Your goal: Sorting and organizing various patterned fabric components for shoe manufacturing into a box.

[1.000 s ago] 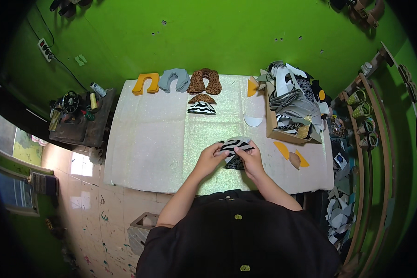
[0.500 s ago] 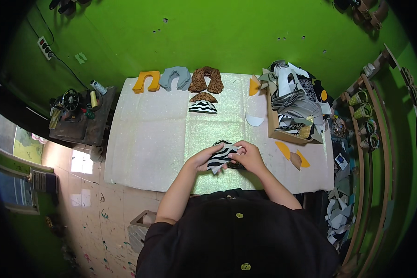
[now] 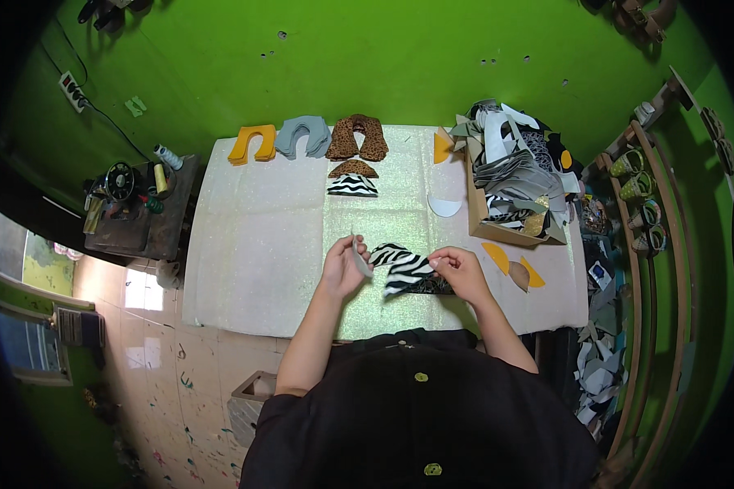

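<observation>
My right hand [image 3: 458, 274] pinches a zebra-print U-shaped piece [image 3: 409, 271] by its right side. The piece hangs tilted above the table, its curved end toward my left hand [image 3: 347, 266]. That hand is closed on a pale, thin curved piece [image 3: 360, 257], seen nearly edge-on, so its full shape is hidden. Under the zebra piece lies some dark patterned material [image 3: 432, 286], partly covered by it and by my right hand. Farther away, a zebra-print half-moon stack [image 3: 352, 186] sits just in front of leopard-print half-moon pieces [image 3: 353, 169].
Yellow [image 3: 253, 145], grey-blue [image 3: 303, 135] and leopard-print [image 3: 372, 145] U-shaped stacks line the far edge. A cardboard box [image 3: 510, 235] of scraps stands at right. Near it lie a white half-moon [image 3: 444, 206] and yellow offcuts [image 3: 495, 256]. A dark machine [image 3: 122, 183] is at far left.
My hands have moved apart. The pale curved piece is now separate in my left hand, while the zebra-print piece has shifted right with my right hand.
</observation>
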Tool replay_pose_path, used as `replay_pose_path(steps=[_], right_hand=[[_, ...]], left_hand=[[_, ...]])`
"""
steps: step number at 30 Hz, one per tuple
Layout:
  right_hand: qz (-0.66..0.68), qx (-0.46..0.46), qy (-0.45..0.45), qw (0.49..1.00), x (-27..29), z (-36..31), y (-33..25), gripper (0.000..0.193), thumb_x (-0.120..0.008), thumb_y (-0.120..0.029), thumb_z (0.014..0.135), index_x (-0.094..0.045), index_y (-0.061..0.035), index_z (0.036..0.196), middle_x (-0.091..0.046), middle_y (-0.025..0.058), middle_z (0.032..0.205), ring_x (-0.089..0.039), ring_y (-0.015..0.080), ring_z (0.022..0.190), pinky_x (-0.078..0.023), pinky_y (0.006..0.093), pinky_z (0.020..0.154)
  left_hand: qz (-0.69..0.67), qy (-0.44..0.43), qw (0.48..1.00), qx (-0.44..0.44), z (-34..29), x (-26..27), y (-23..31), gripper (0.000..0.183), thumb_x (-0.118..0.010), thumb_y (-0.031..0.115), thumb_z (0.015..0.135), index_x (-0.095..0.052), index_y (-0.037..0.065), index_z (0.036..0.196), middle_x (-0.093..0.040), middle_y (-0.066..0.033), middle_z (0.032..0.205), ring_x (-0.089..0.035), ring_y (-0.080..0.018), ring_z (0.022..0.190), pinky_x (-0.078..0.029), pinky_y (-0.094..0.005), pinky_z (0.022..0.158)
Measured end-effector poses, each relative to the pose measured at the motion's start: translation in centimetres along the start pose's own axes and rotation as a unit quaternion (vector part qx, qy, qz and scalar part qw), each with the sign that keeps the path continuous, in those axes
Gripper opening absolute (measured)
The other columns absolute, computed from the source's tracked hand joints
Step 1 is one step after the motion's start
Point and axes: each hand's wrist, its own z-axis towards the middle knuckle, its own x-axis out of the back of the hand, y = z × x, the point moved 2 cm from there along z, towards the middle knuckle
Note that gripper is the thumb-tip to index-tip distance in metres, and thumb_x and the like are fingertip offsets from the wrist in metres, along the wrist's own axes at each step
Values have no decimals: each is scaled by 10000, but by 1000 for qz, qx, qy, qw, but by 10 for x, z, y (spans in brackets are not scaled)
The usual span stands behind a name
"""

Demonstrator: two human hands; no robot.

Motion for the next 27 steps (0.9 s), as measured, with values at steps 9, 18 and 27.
replay_pose_path(steps=[9, 18, 27], right_hand=[[39, 0, 36, 999, -54, 5, 22, 411, -607, -57, 854, -476, 28, 1234, -640, 45, 749, -520, 48, 632, -403, 185, 574], [-48, -15, 101, 994, -37, 32, 62, 106, -603, -66, 846, -590, 28, 894, -640, 64, 698, -573, 78, 627, -434, 219, 575], [-527, -57, 29, 847, -38, 56, 49, 390, -640, -314, 764, -599, -68, 1064, -602, 104, 987, -534, 242, 1001, -282, 489, 924]], left_hand=[[-24, 12, 998, -50, 4, -21, -51, 240, -406, 145, 945, -518, 10, 1109, -602, -133, 1095, -580, -252, 1033, -462, -411, 929], [95, 95, 990, -52, -3, 14, -42, 354, -356, 277, 956, -506, 35, 1167, -596, -128, 1098, -587, -211, 985, -476, -346, 854], [795, 151, 585, -50, 16, 6, -16, 448, -690, 230, 744, -569, -2, 1108, -582, -144, 1018, -551, -261, 973, -454, -333, 857]])
